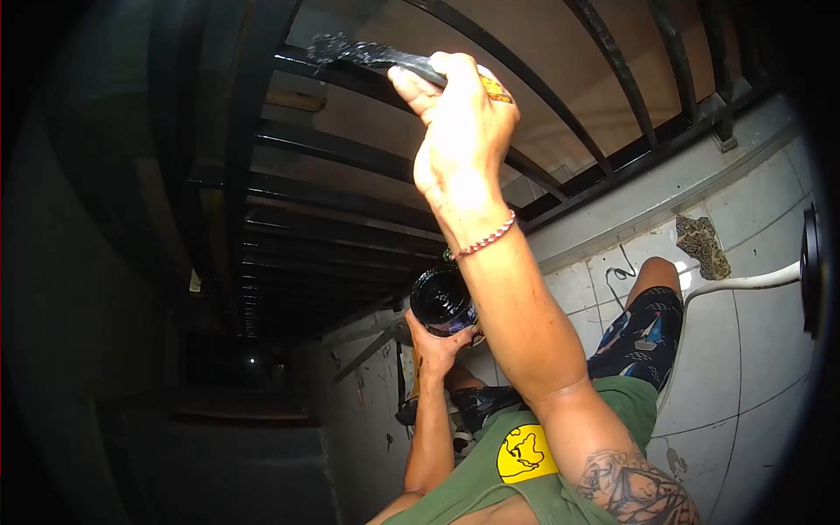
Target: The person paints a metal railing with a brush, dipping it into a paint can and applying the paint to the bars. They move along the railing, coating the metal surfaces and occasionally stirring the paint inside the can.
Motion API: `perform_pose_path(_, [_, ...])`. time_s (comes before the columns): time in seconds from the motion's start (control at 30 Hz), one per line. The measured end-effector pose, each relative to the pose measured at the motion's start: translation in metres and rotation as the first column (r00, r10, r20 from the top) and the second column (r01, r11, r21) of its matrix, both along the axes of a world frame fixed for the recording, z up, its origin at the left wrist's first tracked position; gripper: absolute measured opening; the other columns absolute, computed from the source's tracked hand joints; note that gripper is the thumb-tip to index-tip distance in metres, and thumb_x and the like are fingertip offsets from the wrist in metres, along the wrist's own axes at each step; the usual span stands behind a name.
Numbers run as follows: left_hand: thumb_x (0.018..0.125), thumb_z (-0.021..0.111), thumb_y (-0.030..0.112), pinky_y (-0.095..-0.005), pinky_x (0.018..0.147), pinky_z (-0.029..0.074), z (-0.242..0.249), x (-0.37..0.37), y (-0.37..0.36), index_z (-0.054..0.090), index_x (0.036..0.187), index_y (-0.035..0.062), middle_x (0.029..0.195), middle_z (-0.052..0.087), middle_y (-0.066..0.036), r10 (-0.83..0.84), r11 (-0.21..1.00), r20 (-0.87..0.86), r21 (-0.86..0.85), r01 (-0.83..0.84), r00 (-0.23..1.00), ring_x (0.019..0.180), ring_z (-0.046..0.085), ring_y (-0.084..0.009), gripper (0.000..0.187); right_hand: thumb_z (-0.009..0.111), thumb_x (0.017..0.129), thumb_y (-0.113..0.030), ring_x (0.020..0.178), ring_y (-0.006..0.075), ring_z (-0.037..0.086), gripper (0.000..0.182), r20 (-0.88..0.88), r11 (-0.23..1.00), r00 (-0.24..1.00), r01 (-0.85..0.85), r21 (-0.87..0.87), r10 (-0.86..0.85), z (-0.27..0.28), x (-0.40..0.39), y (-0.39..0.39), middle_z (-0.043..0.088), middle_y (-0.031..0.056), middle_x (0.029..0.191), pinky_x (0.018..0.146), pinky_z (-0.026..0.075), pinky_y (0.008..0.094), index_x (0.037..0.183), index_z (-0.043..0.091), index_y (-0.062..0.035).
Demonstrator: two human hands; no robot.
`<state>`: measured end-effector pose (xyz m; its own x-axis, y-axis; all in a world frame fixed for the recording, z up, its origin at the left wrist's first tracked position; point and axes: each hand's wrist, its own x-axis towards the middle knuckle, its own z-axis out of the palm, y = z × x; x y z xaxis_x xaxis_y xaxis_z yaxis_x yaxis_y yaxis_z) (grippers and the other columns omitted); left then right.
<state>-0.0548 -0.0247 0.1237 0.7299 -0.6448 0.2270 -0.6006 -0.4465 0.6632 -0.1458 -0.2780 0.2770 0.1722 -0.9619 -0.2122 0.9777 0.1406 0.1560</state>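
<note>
My right hand (464,109) is raised at the top middle, its fingers closed round the handle of a paintbrush (376,57). The bristles are coated in wet black paint and lie over a dark metal bar (341,74) of the railing; whether they touch it I cannot tell. Lower down, my left hand (433,346) holds a can of black paint (440,297) from below and the side. Its open top faces up, and shiny black paint coats the inside. Part of the can is hidden behind my right forearm.
Black railing bars (332,197) run across the top and left. White floor tiles (700,376) show at the right, with a patterned piece (702,248), a thin wire (619,273) and a pale hose or cable (752,281). My legs are bent near the railing.
</note>
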Motion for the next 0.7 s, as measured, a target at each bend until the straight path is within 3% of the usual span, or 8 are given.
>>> perform_pose_path(0.17, [0.055, 0.091, 0.022, -0.0355, 0.093, 0.046, -0.010, 0.014, 0.009, 0.037, 0.125, 0.0009, 0.118, 0.052, -0.013, -0.041, 0.998, -0.079, -0.054, 0.037, 0.996, 0.108, 0.054, -0.0222, 0.090, 0.055, 0.084, 0.000, 0.068, 0.0236, 0.068, 0.009, -0.081, 0.996, 0.994, 0.070, -0.061, -0.075, 0.011, 0.013, -0.025, 0.062, 0.0149, 0.079, 0.064, 0.061, 0.0299, 0.081, 0.058, 0.0080])
perform_pose_path(0.23, [0.055, 0.090, 0.021, -0.0348, 0.092, 0.047, -0.012, 0.017, 0.012, 0.037, 0.125, 0.0014, 0.118, 0.052, -0.012, -0.031, 0.999, -0.085, -0.047, 0.027, 0.996, 0.106, 0.054, -0.0217, 0.090, 0.057, 0.083, 0.002, 0.069, 0.0253, 0.068, 0.008, -0.183, 0.994, 0.982, -0.058, -0.094, 0.040, 0.020, 0.011, -0.033, 0.062, 0.0150, 0.079, 0.066, 0.062, 0.0304, 0.083, 0.059, 0.0095])
perform_pose_path(0.3, [0.055, 0.090, 0.019, -0.0344, 0.090, 0.048, -0.015, 0.023, 0.015, 0.037, 0.124, 0.0013, 0.117, 0.052, -0.012, -0.053, 0.998, 0.001, -0.035, 0.053, 0.999, 0.105, 0.055, -0.0213, 0.088, 0.057, 0.083, 0.002, 0.069, 0.0268, 0.068, 0.009, -0.139, 0.992, 0.989, -0.066, -0.108, 0.050, 0.029, 0.022, -0.043, 0.061, 0.0158, 0.081, 0.069, 0.062, 0.0330, 0.082, 0.057, 0.0101])
perform_pose_path(0.37, [0.055, 0.089, 0.020, -0.0344, 0.089, 0.048, -0.013, 0.021, 0.012, 0.037, 0.124, 0.0013, 0.117, 0.052, -0.012, -0.061, 0.997, 0.006, -0.048, 0.061, 0.998, 0.105, 0.055, -0.0214, 0.089, 0.056, 0.085, -0.002, 0.067, 0.0186, 0.063, 0.011, 0.045, 0.984, 0.998, -0.043, -0.173, 0.051, 0.030, 0.042, -0.052, 0.061, 0.0104, 0.074, 0.062, 0.056, 0.0305, 0.076, 0.060, 0.0028])
perform_pose_path(0.43, [0.055, 0.089, 0.020, -0.0343, 0.089, 0.048, -0.012, 0.021, 0.012, 0.037, 0.124, 0.0013, 0.117, 0.052, -0.012, -0.064, 0.996, 0.012, -0.061, 0.065, 0.998, 0.105, 0.055, -0.0214, 0.089, 0.055, 0.087, -0.001, 0.075, 0.0206, 0.063, 0.009, 0.056, 0.977, 0.998, -0.029, -0.210, 0.042, 0.029, 0.040, -0.052, 0.059, 0.0099, 0.080, 0.069, 0.057, 0.0349, 0.080, 0.059, 0.0035])
perform_pose_path(0.5, [0.055, 0.089, 0.021, -0.0346, 0.090, 0.047, -0.012, 0.024, 0.014, 0.038, 0.125, 0.0012, 0.117, 0.052, -0.012, -0.056, 0.997, 0.035, -0.043, 0.058, 0.998, 0.105, 0.054, -0.0214, 0.089, 0.056, 0.087, 0.000, 0.077, 0.0224, 0.063, 0.009, 0.233, 0.992, 0.972, -0.007, -0.124, 0.036, 0.025, 0.033, -0.050, 0.058, 0.0100, 0.081, 0.072, 0.058, 0.0371, 0.081, 0.060, 0.0042])
perform_pose_path(0.53, [0.055, 0.089, 0.021, -0.0346, 0.090, 0.047, -0.012, 0.022, 0.013, 0.038, 0.125, 0.0012, 0.117, 0.052, -0.012, -0.055, 0.997, 0.036, -0.046, 0.057, 0.998, 0.105, 0.054, -0.0214, 0.089, 0.057, 0.082, 0.002, 0.071, 0.0271, 0.068, 0.009, 0.169, 0.996, 0.985, 0.029, -0.083, -0.015, 0.022, 0.021, -0.045, 0.061, 0.0167, 0.081, 0.071, 0.062, 0.0349, 0.079, 0.056, 0.0095])
perform_pose_path(0.7, [0.054, 0.090, 0.021, -0.0361, 0.092, 0.045, -0.006, 0.011, 0.009, 0.039, 0.125, 0.0007, 0.118, 0.052, -0.013, -0.032, 0.998, -0.031, -0.051, 0.031, 0.999, 0.108, 0.053, -0.0222, 0.089, 0.056, 0.085, -0.003, 0.078, 0.0295, 0.066, 0.016, 0.177, 0.998, 0.983, 0.060, -0.005, -0.058, 0.005, 0.007, -0.025, 0.058, 0.0203, 0.088, 0.078, 0.061, 0.0353, 0.089, 0.051, 0.0120])
